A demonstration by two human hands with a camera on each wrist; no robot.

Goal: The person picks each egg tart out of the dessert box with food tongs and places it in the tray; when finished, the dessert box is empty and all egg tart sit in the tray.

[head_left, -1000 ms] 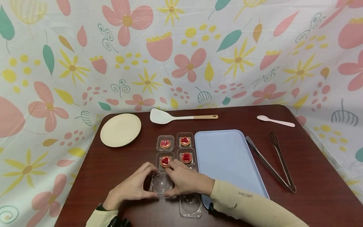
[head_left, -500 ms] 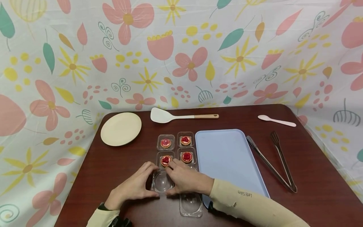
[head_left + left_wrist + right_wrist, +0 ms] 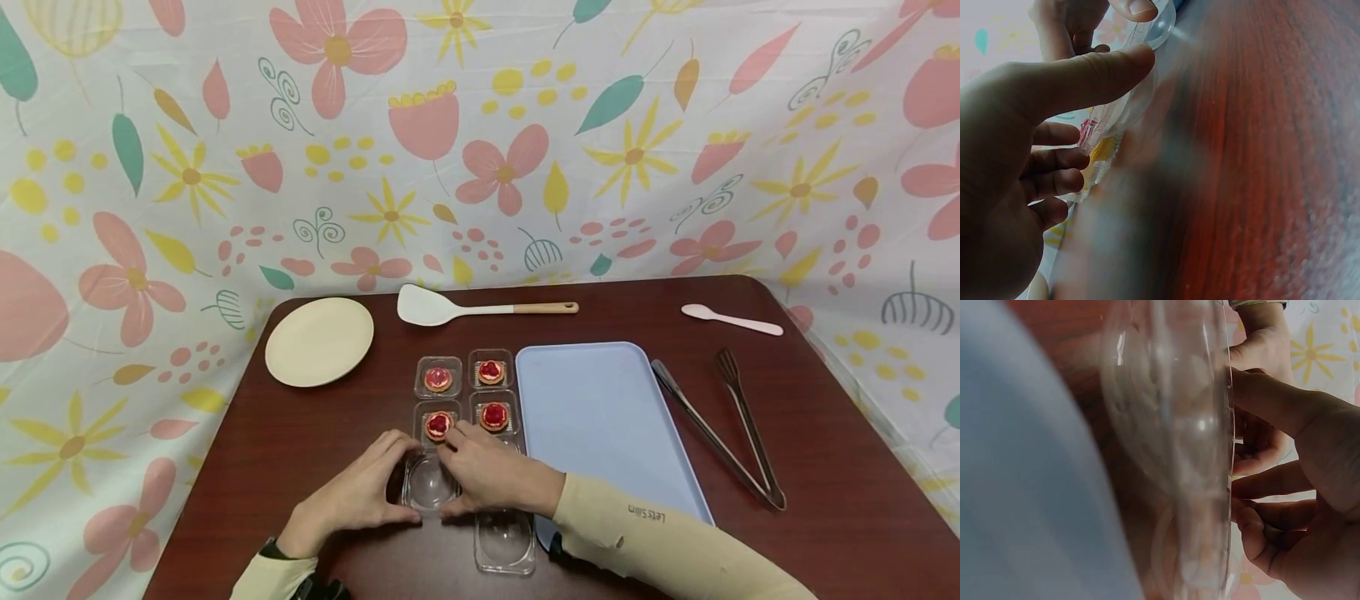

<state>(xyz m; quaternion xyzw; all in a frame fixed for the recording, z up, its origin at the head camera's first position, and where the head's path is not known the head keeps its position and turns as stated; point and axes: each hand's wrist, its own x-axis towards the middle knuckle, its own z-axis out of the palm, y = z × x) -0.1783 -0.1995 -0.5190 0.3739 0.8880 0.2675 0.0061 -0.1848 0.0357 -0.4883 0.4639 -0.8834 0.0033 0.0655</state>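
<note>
Between both hands sits a clear plastic container (image 3: 430, 483) with a rounded bulge and nothing seen inside it. My left hand (image 3: 356, 487) grips its left side, with the thumb at the near edge and the fingers at the far edge. From the right, my right hand (image 3: 491, 471) holds the same container and covers part of it. Just beyond lies a red-topped tart (image 3: 438, 426) in a clear box, close to the right fingertips. Another clear container (image 3: 1166, 412) with a bulging shape fills the middle of the right wrist view, blurred.
Several more boxed tarts, such as a tart (image 3: 493, 416), stand behind. A clear container (image 3: 504, 546) lies in front. Right of these are a blue tray (image 3: 600, 408), metal tongs (image 3: 738, 454) and a pink spoon (image 3: 731, 320). A cream plate (image 3: 320, 342) and white spatula (image 3: 431, 307) lie at the back.
</note>
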